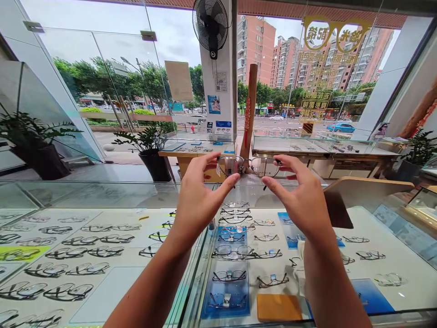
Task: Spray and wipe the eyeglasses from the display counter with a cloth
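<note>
A pair of thin-framed eyeglasses (263, 166) is held up above the glass counter, lenses side by side. At its left end, my left hand (200, 189) is closed on the frame, with the thumb below the left lens. A small pale tag hangs by that end. My right hand (301, 195) grips the right end between thumb and fingers, and a dark temple tip shows near its thumb. Under both forearms lies the display case (201, 269) with rows of other eyeglasses (229, 275), some on blue cards.
An orange-brown cloth or pad (278, 307) lies near the case's front edge. Behind the right hand stands a wooden chair back or board (368, 184). Farther off are a potted plant (155, 159), a wooden post (251, 105), a wall fan (210, 25) and more display counters (317, 148).
</note>
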### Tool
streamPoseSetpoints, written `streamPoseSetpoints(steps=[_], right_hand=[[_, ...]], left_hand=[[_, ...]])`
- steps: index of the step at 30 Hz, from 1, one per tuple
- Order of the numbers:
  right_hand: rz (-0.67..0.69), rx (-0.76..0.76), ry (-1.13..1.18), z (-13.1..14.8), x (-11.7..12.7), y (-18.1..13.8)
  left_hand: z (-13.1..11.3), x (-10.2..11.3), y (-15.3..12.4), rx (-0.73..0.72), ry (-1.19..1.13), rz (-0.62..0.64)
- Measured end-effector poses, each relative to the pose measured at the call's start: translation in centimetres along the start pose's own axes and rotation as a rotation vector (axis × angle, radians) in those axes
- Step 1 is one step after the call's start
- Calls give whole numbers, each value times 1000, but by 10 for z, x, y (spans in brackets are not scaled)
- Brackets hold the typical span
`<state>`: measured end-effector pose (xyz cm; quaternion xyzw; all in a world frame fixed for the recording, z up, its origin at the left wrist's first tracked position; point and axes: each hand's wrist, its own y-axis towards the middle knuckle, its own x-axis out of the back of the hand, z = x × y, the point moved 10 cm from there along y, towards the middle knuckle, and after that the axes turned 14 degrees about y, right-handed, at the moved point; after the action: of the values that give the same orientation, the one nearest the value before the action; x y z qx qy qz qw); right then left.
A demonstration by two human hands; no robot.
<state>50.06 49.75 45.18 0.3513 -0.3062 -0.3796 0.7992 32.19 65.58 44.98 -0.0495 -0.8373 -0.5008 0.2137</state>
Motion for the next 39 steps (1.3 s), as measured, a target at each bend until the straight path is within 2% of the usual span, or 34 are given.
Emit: streamPoseSetpoints(steps=[13, 16, 21, 26, 34, 39], right_hand=[[-24, 51, -43, 8, 4, -1], [-15, 36, -44, 5, 5, 0], [46, -25, 4, -8, 2, 1], [74, -100, 1, -16, -1, 0], [77, -124, 6, -21, -6, 2], [24, -55, 20, -18, -9, 4]], left_hand=[[8, -10, 1, 45, -16, 37], [2, -6, 1, 4, 28, -13], [-15, 10, -5, -97, 174, -181], [-27, 18, -10, -160, 237, -262], [-33, 23, -12, -192, 259, -321], [-17, 18, -6, -129, 172, -287]])
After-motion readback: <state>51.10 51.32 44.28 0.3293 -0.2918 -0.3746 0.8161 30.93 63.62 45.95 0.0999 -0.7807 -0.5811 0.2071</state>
